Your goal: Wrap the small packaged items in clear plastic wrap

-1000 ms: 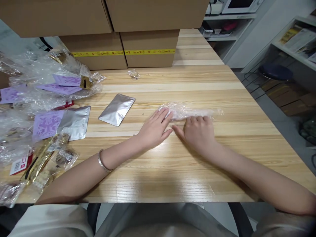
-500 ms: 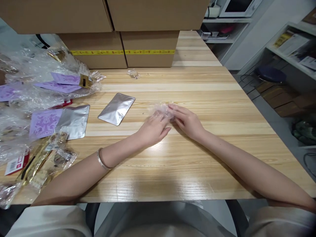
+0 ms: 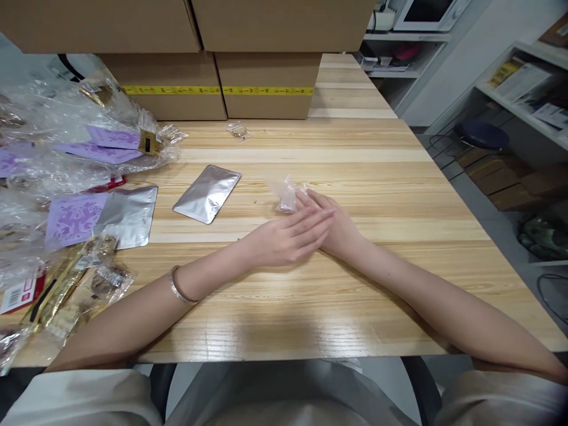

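Note:
My left hand (image 3: 288, 238) lies with its fingers stretched out and together, pointing right. Its fingertips pass over the fingers of my right hand (image 3: 339, 225), and nothing is held in it. My right hand rests low on the table with its fingers around the right side of a small crumpled clear plastic bag (image 3: 285, 194). Part of the bag and some right fingertips are hidden. What the bag contains, if anything, is too unclear to name. A flat silver foil pouch (image 3: 207, 194) lies left of the bag.
Clear plastic packaging (image 3: 26, 207) heaps up at the left, with a purple-and-silver pouch (image 3: 128, 216) and gold packets among it. Cardboard boxes (image 3: 266, 103) stand stacked at the back. Before them lies a small clear packet (image 3: 238, 131). The wooden table (image 3: 399, 195) slants off at the right.
My left hand has come off the plastic bag and slid right, over the right hand's fingers. More of the bag shows now. The view has shifted slightly.

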The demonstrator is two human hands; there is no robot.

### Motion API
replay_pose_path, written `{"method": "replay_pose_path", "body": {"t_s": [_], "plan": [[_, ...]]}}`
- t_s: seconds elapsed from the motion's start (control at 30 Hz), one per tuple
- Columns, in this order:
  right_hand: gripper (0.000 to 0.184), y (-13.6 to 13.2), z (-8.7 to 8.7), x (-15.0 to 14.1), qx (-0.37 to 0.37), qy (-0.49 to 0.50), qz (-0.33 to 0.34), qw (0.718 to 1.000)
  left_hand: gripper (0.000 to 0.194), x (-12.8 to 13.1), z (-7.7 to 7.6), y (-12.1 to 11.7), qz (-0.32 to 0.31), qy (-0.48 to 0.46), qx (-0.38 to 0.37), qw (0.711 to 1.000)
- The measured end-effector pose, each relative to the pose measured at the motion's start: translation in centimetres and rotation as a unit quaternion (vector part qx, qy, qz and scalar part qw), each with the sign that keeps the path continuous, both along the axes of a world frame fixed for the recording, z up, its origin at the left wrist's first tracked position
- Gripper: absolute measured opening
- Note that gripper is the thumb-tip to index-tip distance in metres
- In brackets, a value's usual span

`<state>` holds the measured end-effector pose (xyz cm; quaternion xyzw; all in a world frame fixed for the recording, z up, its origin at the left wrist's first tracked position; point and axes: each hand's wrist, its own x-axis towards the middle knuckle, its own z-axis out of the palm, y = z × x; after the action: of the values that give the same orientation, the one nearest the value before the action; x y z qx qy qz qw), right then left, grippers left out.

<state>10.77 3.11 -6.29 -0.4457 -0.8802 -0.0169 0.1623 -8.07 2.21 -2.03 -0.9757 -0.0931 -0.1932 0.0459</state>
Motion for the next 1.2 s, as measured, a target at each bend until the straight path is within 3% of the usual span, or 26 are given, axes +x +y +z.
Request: {"method": "replay_pose_path", "body": {"t_s": [0.07,0.1,0.27,0.33,0.43,0.53,0.6,0.67,0.77,0.83,0.9,0.97,1.1,1.2], "plan": [[0.047,0.1,0.1,-0.1,0.0,-0.003,-0.007,1.0,0.044,0.4,-0.2,-0.7,-0.015,0.005,0.007,1.0],[0.046,0.1,0.2,-0.1,-0.002,0.006,-0.012,1.0,0.045,0.6,-0.4,-0.9,0.006,-0.006,0.005,1.0],[0.032,0.6,1.2,0.2,-0.021,0.143,-0.02,0.989,0.056,0.7,-1.9,-0.8,0.24,-0.063,-0.083,0.965],[0.025,0.8,1.4,0.5,-0.054,0.248,-0.025,0.967,0.053,0.2,-2.4,-0.2,0.27,-0.054,-0.127,0.953],[0.02,1.2,1.3,0.8,-0.136,0.394,-0.067,0.906,0.053,-0.6,-2.9,0.9,0.283,-0.043,-0.176,0.942],[0.026,1.4,0.9,0.8,-0.197,0.452,-0.093,0.865,0.056,-1.2,-3.3,1.7,0.306,-0.048,-0.214,0.927],[0.024,1.5,0.7,0.8,-0.177,0.444,-0.099,0.873,0.053,-1.3,-3.3,2.1,0.317,-0.07,-0.227,0.918],[0.024,1.5,0.7,0.8,-0.114,0.4,-0.092,0.905,0.049,-1.3,-3.1,2.3,0.323,-0.1,-0.228,0.913],[0.033,1.2,1.0,0.7,-0.038,0.261,-0.048,0.963,0.044,-1.1,-2.3,2.2,0.351,-0.104,-0.188,0.911],[0.039,0.8,1.3,0.6,-0.014,0.151,-0.022,0.988,0.039,-1.0,-1.5,2.0,0.393,-0.07,-0.135,0.907],[0.045,0.5,1.4,0.5,0.004,0.072,-0.013,0.997,0.035,-1.0,-1.1,2.1,0.42,-0.036,-0.101,0.901],[0.05,0.5,1.3,0.4,0.014,0.038,-0.013,0.999,0.033,-1.2,-0.9,2.3,0.415,-0.029,-0.113,0.902],[0.045,1.0,0.3,0.5,0.013,0.059,-0.007,0.998,0.033,-1.8,-1.2,3.2,0.373,-0.098,-0.207,0.899],[0.042,1.3,-0.4,0.8,0.02,0.127,0.014,0.992,0.033,-1.9,-1.3,3.4,0.36,-0.173,-0.32,0.859]]}}
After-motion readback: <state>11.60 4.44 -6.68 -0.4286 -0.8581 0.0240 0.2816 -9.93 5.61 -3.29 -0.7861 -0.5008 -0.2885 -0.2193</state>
